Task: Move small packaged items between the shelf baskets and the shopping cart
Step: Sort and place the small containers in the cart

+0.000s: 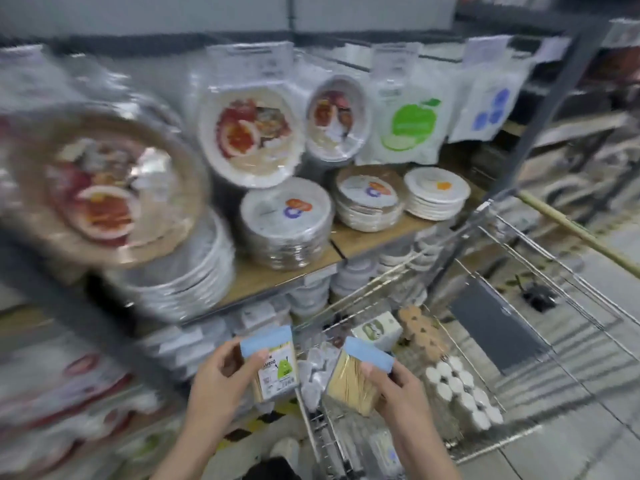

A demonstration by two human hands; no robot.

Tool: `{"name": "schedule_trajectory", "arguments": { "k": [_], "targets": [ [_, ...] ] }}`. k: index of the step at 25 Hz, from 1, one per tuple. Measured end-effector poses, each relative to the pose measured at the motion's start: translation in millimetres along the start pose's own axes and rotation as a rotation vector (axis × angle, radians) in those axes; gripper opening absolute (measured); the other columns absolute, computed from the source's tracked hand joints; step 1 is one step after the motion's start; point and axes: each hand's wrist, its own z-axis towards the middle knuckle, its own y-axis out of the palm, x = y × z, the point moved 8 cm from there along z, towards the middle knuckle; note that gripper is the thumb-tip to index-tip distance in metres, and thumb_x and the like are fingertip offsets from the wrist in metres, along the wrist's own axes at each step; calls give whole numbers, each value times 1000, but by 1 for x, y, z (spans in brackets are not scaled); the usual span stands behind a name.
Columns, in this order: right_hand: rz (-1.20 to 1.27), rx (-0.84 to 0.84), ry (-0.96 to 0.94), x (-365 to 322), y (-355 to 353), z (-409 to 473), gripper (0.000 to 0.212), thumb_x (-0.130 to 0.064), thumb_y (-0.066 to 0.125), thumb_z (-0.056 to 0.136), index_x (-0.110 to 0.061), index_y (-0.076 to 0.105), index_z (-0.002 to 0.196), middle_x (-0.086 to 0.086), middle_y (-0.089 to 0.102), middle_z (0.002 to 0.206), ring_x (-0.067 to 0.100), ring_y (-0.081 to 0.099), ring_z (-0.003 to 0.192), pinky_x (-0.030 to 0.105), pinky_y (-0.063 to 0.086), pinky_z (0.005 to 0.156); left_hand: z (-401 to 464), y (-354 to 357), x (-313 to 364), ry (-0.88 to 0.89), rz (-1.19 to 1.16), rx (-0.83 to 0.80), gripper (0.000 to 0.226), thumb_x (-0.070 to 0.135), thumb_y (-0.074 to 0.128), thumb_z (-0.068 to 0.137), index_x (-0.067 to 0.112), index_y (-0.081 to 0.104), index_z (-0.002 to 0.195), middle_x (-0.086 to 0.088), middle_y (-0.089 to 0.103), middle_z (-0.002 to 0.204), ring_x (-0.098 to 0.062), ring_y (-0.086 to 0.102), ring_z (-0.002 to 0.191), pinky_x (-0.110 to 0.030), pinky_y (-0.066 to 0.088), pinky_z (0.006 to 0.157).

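My left hand (216, 382) grips a small pack of bamboo sticks (277, 367) with a blue top band and a green sticker, held upright beside the cart's left edge. My right hand (394, 386) grips a second, similar pack (353, 379), tilted, with its pale wooden sticks showing below the blue band. This second pack hangs over the near left corner of the wire shopping cart (519, 258). Inside the cart lie a white and green box (377, 329), a brown scalloped pack (420, 329) and a sleeve of white round items (464, 393).
The wooden shelf (367, 237) at upper left carries stacks of packaged paper plates (285, 223), with bagged goods hanging above. Lower shelves on the left hold blurred packs. My shoe (285, 452) stands on the floor beside the cart. Grey floor lies to the right.
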Motion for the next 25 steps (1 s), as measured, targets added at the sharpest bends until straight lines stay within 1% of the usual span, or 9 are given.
{"name": "schedule_trajectory", "arguments": {
  "k": [3,5,7,10,12,15,21,23,25],
  "targets": [
    [-1,-165,33,1,48,-19,21,-18,76,75,-9,71,94,16,71,91,25,68,76,38,53,68,-45,-68,2,-11,-90,187,22,32,75,71,14,70,84,0,74,81,-16,68,77,-31,50,71],
    [-16,-260,37,-2,87,-37,12,-10,66,84,-6,67,96,11,72,85,20,69,69,32,54,56,-73,-114,3,-35,-154,321,2,15,69,82,12,69,82,0,74,77,-20,66,76,-40,49,74],
    [-46,-320,18,-5,121,-53,7,-8,64,85,-7,67,91,7,72,77,18,69,63,29,53,49,-95,-152,1,-55,-203,428,7,7,63,87,10,68,83,-2,73,73,-23,65,75,-41,50,75],
    [-103,-382,20,2,171,-76,5,-13,66,84,-10,67,89,3,73,71,18,69,64,33,53,54,-123,-200,0,-73,-276,533,9,10,61,88,13,67,82,1,72,69,-17,68,66,-35,50,67],
    [-123,-409,28,12,206,-89,14,-16,69,81,-8,68,93,6,74,75,24,70,72,40,55,67,-139,-229,-5,-95,-324,594,9,12,62,88,15,67,82,3,72,65,-12,68,60,-31,49,61],
    [-152,-510,67,35,279,-118,21,-20,69,80,-7,68,95,13,74,84,33,69,86,52,52,87,-165,-291,-19,-131,-397,685,9,13,63,88,15,69,80,-1,71,66,-20,64,66,-33,47,61],
    [-195,-717,81,77,440,-201,24,-26,70,79,-8,69,94,9,75,85,26,71,80,49,55,83,-207,-458,-27,-136,-436,879,6,16,62,88,12,65,84,1,68,59,-27,59,70,-39,44,68],
    [-182,-766,83,85,479,-223,30,-29,71,74,-7,68,94,10,75,86,25,71,80,42,56,77,-214,-499,-22,-115,-403,898,7,18,62,88,12,66,88,-3,70,67,-28,61,72,-40,44,66],
    [-140,-789,109,90,510,-237,39,-33,71,67,-7,67,97,10,74,89,26,71,85,40,56,76,-214,-532,-19,-87,-400,878,10,19,61,89,12,67,92,-9,72,75,-29,63,74,-45,47,73]
  ]
}}
